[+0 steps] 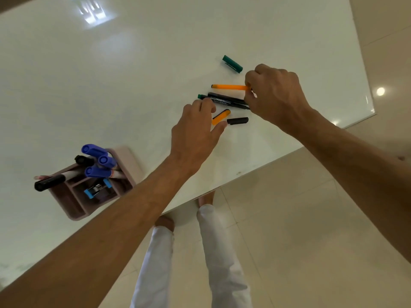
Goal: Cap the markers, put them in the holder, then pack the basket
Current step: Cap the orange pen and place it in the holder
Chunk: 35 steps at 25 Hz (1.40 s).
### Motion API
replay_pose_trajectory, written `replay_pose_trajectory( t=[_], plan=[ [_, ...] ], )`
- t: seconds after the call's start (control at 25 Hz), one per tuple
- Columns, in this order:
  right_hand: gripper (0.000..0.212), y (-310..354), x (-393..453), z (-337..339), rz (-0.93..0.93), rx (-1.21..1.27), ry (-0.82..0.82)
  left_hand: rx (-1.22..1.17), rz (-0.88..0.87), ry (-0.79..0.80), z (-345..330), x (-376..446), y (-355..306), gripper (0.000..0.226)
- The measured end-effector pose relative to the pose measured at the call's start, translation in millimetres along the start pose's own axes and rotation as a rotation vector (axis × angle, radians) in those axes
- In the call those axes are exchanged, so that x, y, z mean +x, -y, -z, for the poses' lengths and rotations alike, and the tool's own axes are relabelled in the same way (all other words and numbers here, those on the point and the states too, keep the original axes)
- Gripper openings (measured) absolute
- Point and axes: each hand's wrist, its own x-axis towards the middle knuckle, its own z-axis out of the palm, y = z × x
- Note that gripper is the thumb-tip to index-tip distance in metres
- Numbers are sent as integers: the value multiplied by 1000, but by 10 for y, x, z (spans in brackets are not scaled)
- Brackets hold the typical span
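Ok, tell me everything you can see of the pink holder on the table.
The pink holder is a matte, plastic-looking desk organiser with rounded corners, split into several open compartments. It stands upright on the white table, near its front edge, apart from both hands. The back compartment holds three purple-capped markers and a black-capped one; another black-capped marker leans out leftward. A front compartment holds a small blue-and-metal item, too unclear to name.

A glossy white table [155, 63] reflects ceiling light above a floor of pale cream tiles [300, 218].
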Motion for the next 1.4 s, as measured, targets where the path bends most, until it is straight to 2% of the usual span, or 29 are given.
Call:
replay_pose_trajectory(
  t=[0.12,0.24,0.32,0.44,0.56,0.64,0.76,0.88,1.0,1.16,1.28,1.4],
  plan=[
    [23,-57,-299,145,-178,123,-189,19,-59,-51,-57,9,57,40],
    [25,-141,-696,394,-487,597,-378,17,-84,-57,-94,8,107,36],
    [20,-119,-982,587,-638,958,-421,19,-86,-50,-92,-9,141,35],
    [17,34,-1405,695,-749,1192,-405,-119,-12,-60,-4,-117,191,28],
    [11,279,-1712,660,-760,1284,-367,-466,136,-98,197,-364,276,22],
    [8,443,-1814,620,-758,1329,-342,-674,181,-48,351,-565,329,25],
    [6,681,-1852,629,-716,1393,-313,-988,174,138,612,-883,336,37],
    [5,884,-1801,723,-646,1427,-301,-1169,168,361,853,-1125,368,46],
    [3,1044,-1752,804,-583,1422,-275,-1326,360,538,953,-1253,425,34],
    [4,1226,-1769,889,-523,1406,-237,-1630,611,471,1002,-1377,452,20],
    [5,1420,-1861,956,-434,1403,-203,-1884,686,364,1034,-1450,461,11],
    [8,1659,-1953,1027,-403,1373,-214,-2028,650,317,1039,-1539,485,29]
  ],
)
